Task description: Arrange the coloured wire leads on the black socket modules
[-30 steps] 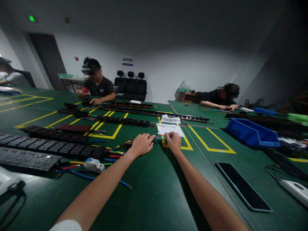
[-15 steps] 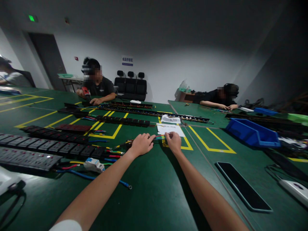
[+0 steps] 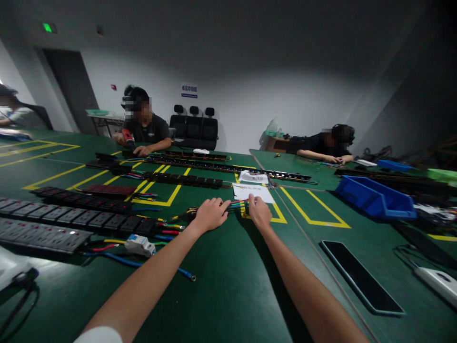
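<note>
A bundle of coloured wires (image 3: 237, 206), with green, red and yellow strands, lies across the green table in front of me. My left hand (image 3: 211, 214) is closed over its left part, palm down, with thumb and fingers pressing on the wires. Pinched at the right end of the same bundle is my right hand (image 3: 260, 212); the fingertips partly hide the strand ends. Black cable with yellow ends shows just left of my left hand. White paper sheets (image 3: 246, 192) with printed characters lie right behind the wires.
Black socket strips (image 3: 71, 212) with wire tails and a white breaker (image 3: 140, 245) lie at left. At right are a phone (image 3: 360, 276), a blue bin (image 3: 374, 197) and a white power bank-like device (image 3: 437, 281). Co-workers sit across the table, one holding a red power tool (image 3: 127, 137).
My right hand has shifted slightly to the right along the wires, showing more of the strands between the hands. My left hand stays in place.
</note>
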The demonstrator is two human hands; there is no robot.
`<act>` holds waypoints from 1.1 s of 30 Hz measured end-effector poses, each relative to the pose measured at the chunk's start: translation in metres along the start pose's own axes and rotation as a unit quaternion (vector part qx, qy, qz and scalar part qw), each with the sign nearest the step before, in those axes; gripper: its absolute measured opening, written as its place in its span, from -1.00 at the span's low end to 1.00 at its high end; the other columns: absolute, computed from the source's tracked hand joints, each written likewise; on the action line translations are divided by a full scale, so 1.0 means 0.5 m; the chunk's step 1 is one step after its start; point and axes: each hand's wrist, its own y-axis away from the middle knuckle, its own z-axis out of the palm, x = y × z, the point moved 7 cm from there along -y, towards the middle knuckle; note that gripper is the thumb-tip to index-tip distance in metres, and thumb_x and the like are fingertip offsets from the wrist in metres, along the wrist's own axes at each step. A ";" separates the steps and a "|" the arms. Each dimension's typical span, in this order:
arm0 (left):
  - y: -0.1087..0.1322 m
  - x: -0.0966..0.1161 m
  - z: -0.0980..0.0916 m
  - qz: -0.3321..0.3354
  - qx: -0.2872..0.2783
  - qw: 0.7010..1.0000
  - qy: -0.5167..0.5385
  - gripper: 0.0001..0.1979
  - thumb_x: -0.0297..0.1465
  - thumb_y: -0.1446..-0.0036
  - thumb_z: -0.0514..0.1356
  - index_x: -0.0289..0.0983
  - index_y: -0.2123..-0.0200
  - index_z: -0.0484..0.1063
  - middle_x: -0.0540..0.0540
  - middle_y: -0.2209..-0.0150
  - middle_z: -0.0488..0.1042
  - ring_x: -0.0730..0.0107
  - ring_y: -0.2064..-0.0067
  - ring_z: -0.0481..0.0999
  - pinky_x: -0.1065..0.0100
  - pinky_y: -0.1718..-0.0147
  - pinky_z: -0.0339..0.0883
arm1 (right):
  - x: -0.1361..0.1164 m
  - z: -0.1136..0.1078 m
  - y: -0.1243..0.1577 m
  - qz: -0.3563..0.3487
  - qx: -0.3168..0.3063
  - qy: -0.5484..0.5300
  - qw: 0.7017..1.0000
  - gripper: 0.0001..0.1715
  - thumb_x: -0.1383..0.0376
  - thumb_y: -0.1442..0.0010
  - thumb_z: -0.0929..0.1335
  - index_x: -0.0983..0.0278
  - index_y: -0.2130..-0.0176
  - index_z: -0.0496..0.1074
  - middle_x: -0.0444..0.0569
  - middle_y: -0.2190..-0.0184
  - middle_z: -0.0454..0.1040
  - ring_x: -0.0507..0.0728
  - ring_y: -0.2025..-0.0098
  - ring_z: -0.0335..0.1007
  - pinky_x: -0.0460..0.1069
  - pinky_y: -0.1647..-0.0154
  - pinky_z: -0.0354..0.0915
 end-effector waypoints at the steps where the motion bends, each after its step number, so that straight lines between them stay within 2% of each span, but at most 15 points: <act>1: 0.000 -0.001 0.000 -0.003 0.000 1.000 0.001 -0.53 -0.21 -0.36 0.00 -0.18 -0.27 0.26 -0.19 0.07 0.47 0.14 0.08 0.44 0.22 0.18 0.24 | 0.005 0.002 0.001 0.020 -0.014 0.007 1.000 -0.28 -0.17 -0.32 0.07 0.24 0.14 0.52 0.21 0.25 0.54 0.28 0.26 0.44 0.07 0.25 0.19; 3: 0.001 -0.004 -0.002 -0.014 0.001 1.000 0.002 -0.54 -0.21 -0.36 0.00 -0.18 -0.27 0.26 -0.20 0.07 0.47 0.14 0.08 0.44 0.22 0.18 0.24 | 0.008 0.005 0.000 0.023 -0.032 0.001 0.999 -0.33 -0.16 -0.31 0.11 0.24 0.10 0.50 0.18 0.28 0.54 0.28 0.26 0.45 0.07 0.26 0.19; 6: 0.003 -0.009 -0.003 -0.030 -0.002 1.000 0.003 -0.54 -0.22 -0.37 -0.01 -0.18 -0.27 0.26 -0.20 0.06 0.47 0.13 0.08 0.44 0.21 0.17 0.24 | -0.005 0.007 -0.004 -0.048 -0.025 -0.061 0.997 -0.47 -0.06 -0.24 0.24 0.23 0.04 0.46 0.07 0.32 0.55 0.23 0.28 0.45 0.01 0.27 0.20; 9: 0.003 -0.009 -0.002 -0.031 -0.006 0.999 0.006 -0.52 -0.22 -0.37 -0.02 -0.19 -0.29 0.24 -0.22 0.05 0.46 0.13 0.07 0.44 0.21 0.16 0.25 | -0.020 -0.005 0.000 -0.107 0.026 -0.118 0.987 -0.47 0.01 -0.21 0.28 0.28 -0.03 0.39 -0.04 0.42 0.51 0.20 0.34 0.43 -0.02 0.31 0.19; 12: 0.002 -0.008 -0.001 -0.028 -0.005 1.000 0.006 -0.52 -0.22 -0.37 -0.02 -0.19 -0.29 0.25 -0.22 0.05 0.46 0.12 0.07 0.44 0.20 0.17 0.25 | -0.045 -0.025 0.014 -0.151 0.076 -0.107 0.980 -0.46 0.06 -0.25 0.25 0.32 -0.10 0.33 -0.08 0.46 0.47 0.18 0.40 0.39 -0.01 0.33 0.18; 14: 0.001 -0.008 0.000 -0.026 -0.006 1.000 0.006 -0.52 -0.23 -0.37 -0.01 -0.19 -0.29 0.25 -0.22 0.05 0.46 0.12 0.07 0.44 0.20 0.16 0.25 | -0.074 -0.037 0.027 -0.212 0.088 -0.073 0.971 -0.51 0.13 -0.30 0.22 0.32 -0.11 0.33 -0.02 0.40 0.49 0.20 0.35 0.40 0.01 0.29 0.20; 16: 0.001 -0.008 0.001 -0.025 -0.009 1.000 0.008 -0.52 -0.24 -0.36 0.01 -0.19 -0.29 0.24 -0.23 0.05 0.46 0.12 0.07 0.45 0.20 0.16 0.25 | -0.104 -0.046 0.041 -0.281 0.088 -0.040 0.955 -0.57 0.19 -0.33 0.18 0.30 -0.09 0.36 0.10 0.25 0.53 0.23 0.19 0.42 0.04 0.18 0.23; 18: 0.001 -0.008 0.001 -0.024 -0.010 1.000 0.010 -0.52 -0.26 -0.35 0.02 -0.19 -0.29 0.24 -0.23 0.05 0.46 0.13 0.07 0.45 0.21 0.15 0.25 | -0.120 -0.051 0.047 -0.316 0.083 -0.035 0.944 -0.59 0.21 -0.34 0.17 0.29 -0.07 0.38 0.16 0.15 0.53 0.25 0.10 0.41 0.06 0.12 0.24; 20: 0.002 -0.008 0.000 -0.024 -0.008 1.000 0.009 -0.52 -0.26 -0.35 0.02 -0.19 -0.29 0.24 -0.23 0.05 0.46 0.13 0.08 0.45 0.21 0.16 0.25 | -0.113 -0.052 0.038 -0.285 0.081 -0.075 0.952 -0.58 0.18 -0.33 0.20 0.30 -0.08 0.37 0.12 0.22 0.53 0.24 0.18 0.43 0.06 0.16 0.26; 22: 0.002 -0.008 0.000 -0.025 -0.004 1.000 0.006 -0.53 -0.25 -0.36 0.01 -0.20 -0.29 0.24 -0.23 0.06 0.46 0.12 0.07 0.44 0.20 0.15 0.25 | -0.088 -0.047 0.020 -0.206 0.081 -0.154 0.963 -0.51 0.10 -0.26 0.28 0.32 -0.08 0.34 0.02 0.37 0.52 0.20 0.31 0.43 0.05 0.24 0.28; 24: 0.002 -0.007 0.000 -0.026 -0.003 1.000 0.003 -0.53 -0.24 -0.36 0.01 -0.20 -0.28 0.25 -0.23 0.07 0.46 0.11 0.07 0.44 0.20 0.15 0.24 | -0.062 -0.030 0.002 -0.125 0.056 -0.248 0.959 -0.42 0.01 -0.15 0.37 0.33 -0.02 0.36 -0.05 0.45 0.49 0.18 0.39 0.43 0.04 0.30 0.30; 28: 0.002 -0.006 0.000 -0.026 -0.002 1.000 0.003 -0.53 -0.23 -0.36 0.02 -0.20 -0.28 0.24 -0.23 0.06 0.46 0.13 0.07 0.44 0.21 0.15 0.23 | -0.047 0.017 -0.017 -0.017 -0.056 -0.435 0.899 -0.37 -0.04 0.09 0.48 0.32 0.15 0.42 -0.07 0.48 0.48 0.07 0.52 0.36 -0.03 0.47 0.27; 30: 0.002 -0.005 -0.001 -0.024 -0.002 1.000 0.002 -0.53 -0.24 -0.36 0.02 -0.19 -0.28 0.24 -0.22 0.06 0.46 0.12 0.07 0.44 0.21 0.16 0.23 | -0.052 0.025 -0.016 0.006 -0.090 -0.474 0.876 -0.38 -0.02 0.13 0.49 0.33 0.18 0.45 -0.08 0.49 0.48 0.02 0.57 0.29 -0.06 0.54 0.21; 31: 0.002 -0.005 -0.001 -0.024 -0.002 1.000 0.002 -0.53 -0.24 -0.36 0.02 -0.19 -0.28 0.24 -0.22 0.06 0.46 0.12 0.07 0.44 0.21 0.16 0.23 | -0.055 0.024 -0.014 0.003 -0.095 -0.470 0.877 -0.39 -0.01 0.11 0.49 0.33 0.16 0.46 -0.08 0.49 0.48 0.02 0.58 0.27 -0.07 0.56 0.19; 33: 0.002 -0.005 -0.001 -0.025 -0.003 1.000 0.001 -0.53 -0.24 -0.35 0.02 -0.20 -0.28 0.25 -0.22 0.06 0.46 0.12 0.07 0.45 0.21 0.16 0.23 | -0.066 0.014 -0.007 -0.039 -0.090 -0.422 0.901 -0.37 0.00 0.03 0.45 0.33 0.06 0.46 -0.09 0.50 0.48 0.05 0.54 0.31 -0.07 0.53 0.19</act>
